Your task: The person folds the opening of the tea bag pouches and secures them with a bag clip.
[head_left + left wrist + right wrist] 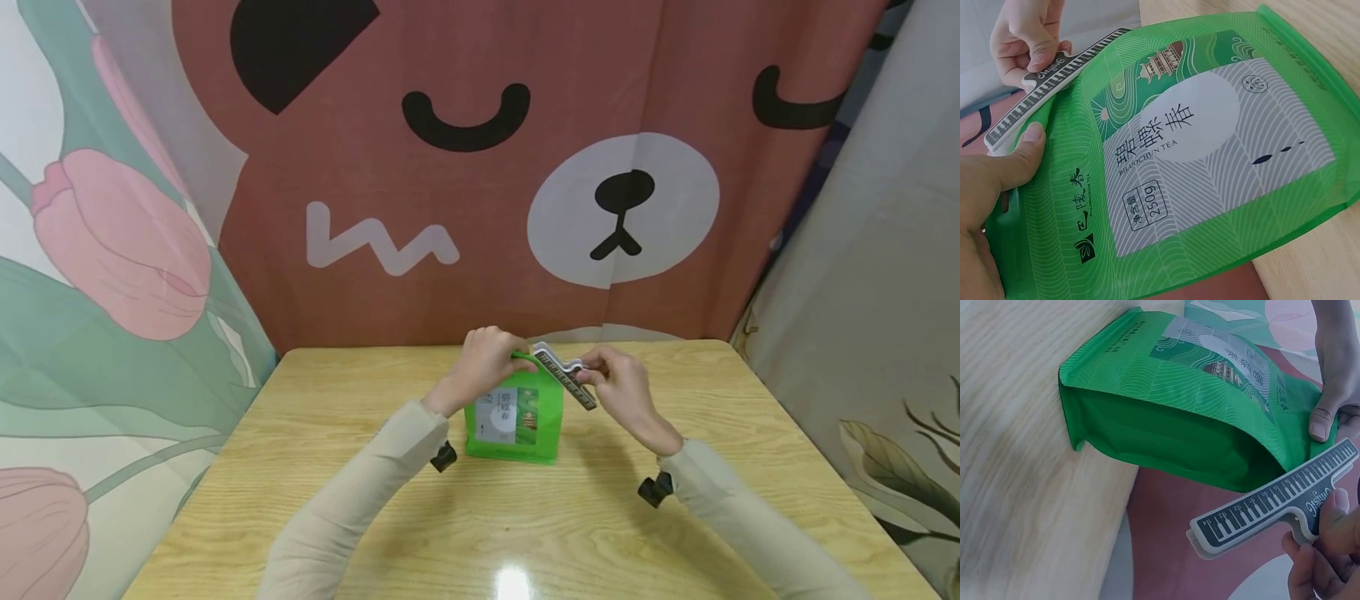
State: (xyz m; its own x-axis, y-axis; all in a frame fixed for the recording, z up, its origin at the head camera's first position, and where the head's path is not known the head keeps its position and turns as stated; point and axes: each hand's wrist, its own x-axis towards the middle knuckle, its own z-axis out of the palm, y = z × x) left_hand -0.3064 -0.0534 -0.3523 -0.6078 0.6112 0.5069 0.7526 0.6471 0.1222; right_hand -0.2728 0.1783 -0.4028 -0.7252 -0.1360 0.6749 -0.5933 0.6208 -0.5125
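Note:
A green pouch of Biluochun tea (542, 446) stands upright on the wooden table. My left hand (486, 360) grips its folded top edge, thumb on the printed front as the left wrist view shows. In my right hand (624, 390) is a long bag clip (564, 375) with a piano-key pattern, pinched by its handle between thumb and fingers. The clip slants along the top right corner of the pouch. From the right wrist view, the clip (1272, 497) overlaps the pouch's top edge close to the left thumb (1320, 425).
The light wooden table (510, 525) reaches back to a reddish-brown curtain (360, 308) with a bear print. Flower-printed cloth (127, 250) hangs on the left and a pale curtain (892, 275) on the right. Small black devices (656, 490) are at both wrists.

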